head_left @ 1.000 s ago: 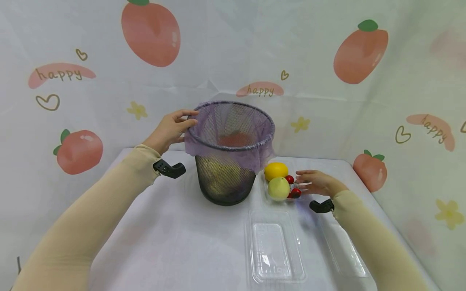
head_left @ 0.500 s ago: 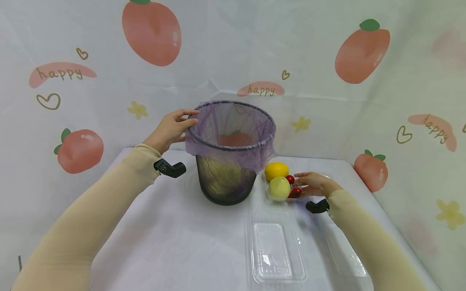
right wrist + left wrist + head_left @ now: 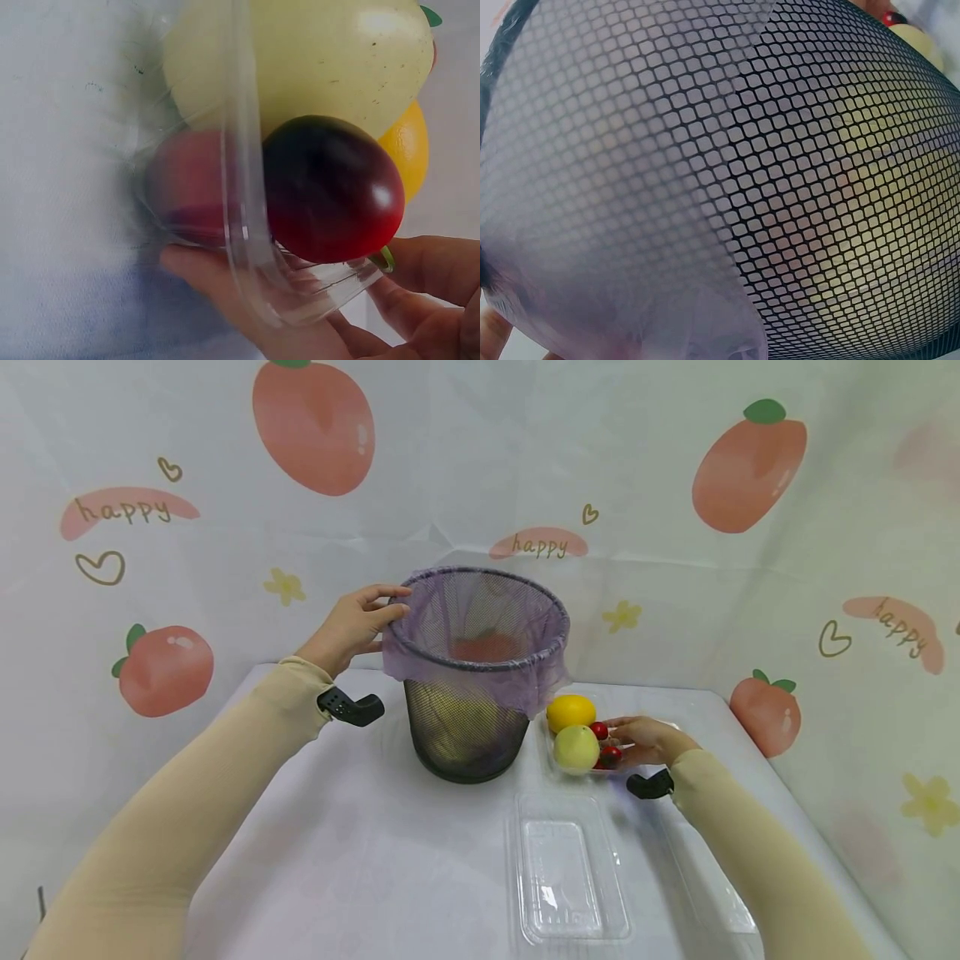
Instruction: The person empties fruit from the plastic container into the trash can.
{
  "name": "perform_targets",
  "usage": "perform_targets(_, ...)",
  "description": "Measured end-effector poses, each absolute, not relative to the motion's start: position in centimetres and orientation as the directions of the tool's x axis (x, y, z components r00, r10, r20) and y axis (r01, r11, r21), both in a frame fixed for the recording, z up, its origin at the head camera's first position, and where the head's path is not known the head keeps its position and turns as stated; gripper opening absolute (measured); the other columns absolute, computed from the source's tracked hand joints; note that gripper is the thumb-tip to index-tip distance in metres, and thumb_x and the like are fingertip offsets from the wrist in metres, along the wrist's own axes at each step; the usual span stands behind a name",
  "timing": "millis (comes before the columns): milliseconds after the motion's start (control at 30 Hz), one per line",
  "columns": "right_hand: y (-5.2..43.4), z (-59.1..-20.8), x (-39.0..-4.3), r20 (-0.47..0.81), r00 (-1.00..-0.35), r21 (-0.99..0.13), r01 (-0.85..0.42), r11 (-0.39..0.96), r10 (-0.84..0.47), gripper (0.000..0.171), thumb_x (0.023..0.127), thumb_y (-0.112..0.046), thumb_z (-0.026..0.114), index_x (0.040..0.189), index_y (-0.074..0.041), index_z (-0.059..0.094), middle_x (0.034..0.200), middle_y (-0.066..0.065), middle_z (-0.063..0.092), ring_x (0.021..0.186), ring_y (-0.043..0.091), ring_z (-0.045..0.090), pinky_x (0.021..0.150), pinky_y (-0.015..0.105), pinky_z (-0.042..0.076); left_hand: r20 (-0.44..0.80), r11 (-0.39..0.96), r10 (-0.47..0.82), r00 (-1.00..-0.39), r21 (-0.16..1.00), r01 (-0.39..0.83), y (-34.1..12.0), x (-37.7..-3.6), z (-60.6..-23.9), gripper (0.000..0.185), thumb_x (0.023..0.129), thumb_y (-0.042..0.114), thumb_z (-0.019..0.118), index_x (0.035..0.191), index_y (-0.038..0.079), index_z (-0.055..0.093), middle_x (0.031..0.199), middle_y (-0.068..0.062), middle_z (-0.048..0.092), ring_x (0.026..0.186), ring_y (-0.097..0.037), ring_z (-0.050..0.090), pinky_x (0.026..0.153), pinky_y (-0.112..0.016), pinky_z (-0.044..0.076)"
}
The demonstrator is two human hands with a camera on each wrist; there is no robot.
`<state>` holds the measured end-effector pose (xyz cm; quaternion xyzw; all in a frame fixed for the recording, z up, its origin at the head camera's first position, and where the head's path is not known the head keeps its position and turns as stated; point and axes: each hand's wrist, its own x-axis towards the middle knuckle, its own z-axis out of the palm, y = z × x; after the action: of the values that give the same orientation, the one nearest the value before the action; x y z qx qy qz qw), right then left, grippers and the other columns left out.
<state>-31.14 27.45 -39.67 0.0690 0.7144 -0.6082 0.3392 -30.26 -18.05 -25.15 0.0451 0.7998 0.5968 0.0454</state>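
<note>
A black mesh bin stands upright, a purple bag folded over its rim. My left hand grips that rim at the left, some fingers over the edge and others outside; the left wrist view mostly shows mesh. Right of the bin lies a clear plastic box of fruit. My right hand holds its right end, fingers round the corner. In the box are a pale green round fruit, a yellow fruit and dark red cherry-like fruits, one with a green stem.
In front of the bin, an open clear plastic tray lies on the white tabletop. Another clear plastic piece lies partly hidden beneath the right forearm. A printed cloth hangs behind and at the sides.
My right hand has moved slightly left, closing in on the fruit box's right end. The left hand stays on the bin rim, and the fruit has not visibly moved.
</note>
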Motion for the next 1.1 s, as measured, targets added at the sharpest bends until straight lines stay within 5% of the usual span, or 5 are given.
perform_targets(233,27.1,-39.2,-30.9,-0.559,-0.770,-0.828,0.506,0.241,-0.308,0.048,0.098,0.004,0.034,0.144,0.004,0.022,0.106,0.013,0.046,0.089,0.020,0.054,0.083,0.041,0.055,-0.018,0.282,0.126,-0.992,0.959,0.018,-18.0,-30.2,-25.2,0.045,0.098,0.029,0.056,0.142,0.021,0.049,0.125,-0.005,0.049,0.104,-0.015,0.048,0.104,-0.046,0.046)
perform_targets(533,26.8,-38.2,-31.0,-0.554,-0.775,-0.827,0.467,0.314,-0.305,0.009,0.101,-0.002,0.037,0.110,-0.003,0.035,0.096,0.011,0.051,0.081,0.019,0.055,0.077,0.037,0.058,-0.018,0.283,0.128,-0.992,0.959,0.019,-18.1,-30.2,-25.1,0.045,0.098,0.029,0.056,0.142,0.021,0.049,0.129,-0.006,0.048,0.108,-0.016,0.047,0.104,-0.046,0.045)
perform_targets(833,26.3,-38.1,-31.0,-0.546,-0.770,-0.837,0.484,0.255,-0.329,0.004,0.104,-0.012,0.033,0.105,-0.009,0.034,0.104,0.014,0.042,0.083,0.022,0.055,0.077,0.039,0.058,-0.020,0.284,0.130,-0.991,0.959,0.018,-18.1,-30.2,-25.0,0.044,0.099,0.028,0.055,0.142,0.022,0.049,0.132,-0.007,0.047,0.112,-0.018,0.048,0.105,-0.046,0.045)
perform_targets(967,26.1,-38.2,-31.0,-0.554,-0.767,-0.833,0.515,0.203,-0.325,0.013,0.104,-0.011,0.036,0.115,-0.007,0.030,0.109,0.017,0.038,0.088,0.024,0.053,0.079,0.043,0.058,-0.022,0.284,0.129,-0.991,0.959,0.016,-18.1,-30.1,-25.0,0.044,0.099,0.029,0.055,0.142,0.021,0.049,0.132,-0.007,0.047,0.111,-0.017,0.048,0.105,-0.047,0.044)
perform_targets(1100,26.1,-38.4,-31.0,-0.550,-0.769,-0.834,0.524,0.171,-0.326,0.048,0.105,-0.010,0.035,0.146,-0.009,0.011,0.134,0.024,0.028,0.107,0.032,0.046,0.086,0.053,0.055,-0.021,0.283,0.131,-0.991,0.959,0.017,-18.1,-30.1,-25.0,0.044,0.099,0.029,0.055,0.142,0.021,0.049,0.131,-0.007,0.047,0.110,-0.017,0.048,0.105,-0.047,0.045)
